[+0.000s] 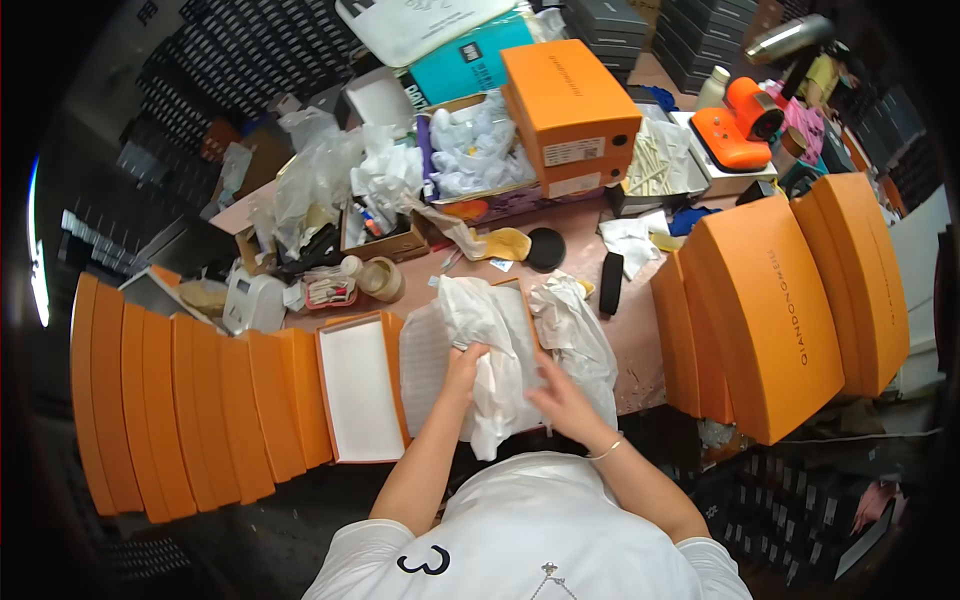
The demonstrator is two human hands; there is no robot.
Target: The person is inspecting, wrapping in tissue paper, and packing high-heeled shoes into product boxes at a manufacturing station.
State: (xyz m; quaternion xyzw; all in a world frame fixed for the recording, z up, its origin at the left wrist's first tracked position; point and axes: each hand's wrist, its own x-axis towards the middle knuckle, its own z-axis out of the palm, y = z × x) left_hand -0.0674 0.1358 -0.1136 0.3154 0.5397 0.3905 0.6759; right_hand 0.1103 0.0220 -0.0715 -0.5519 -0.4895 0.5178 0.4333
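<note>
My left hand [465, 368] is closed on a crumpled sheet of white tissue paper [490, 335], which hangs toward my shirt front. What the paper may wrap is hidden. Just right of it, my right hand [562, 400] is open, fingers apart, and holds nothing visible. A second bundle of white wrapping paper [575, 335] lies beyond the right hand. Beneath the left wrist spreads a translucent white packing sheet [422, 365]. To its left stands an orange shoe box part [360, 385] with its white inside showing.
A row of orange shoe boxes [190, 410] lines the left; larger ones [765, 310] stand right. Farther back are a black round pad [546, 249], a black brush-like block [611, 283], a jar [381, 279], a carton of wadded paper [475, 150], stacked orange boxes [570, 110] and an orange device [738, 130].
</note>
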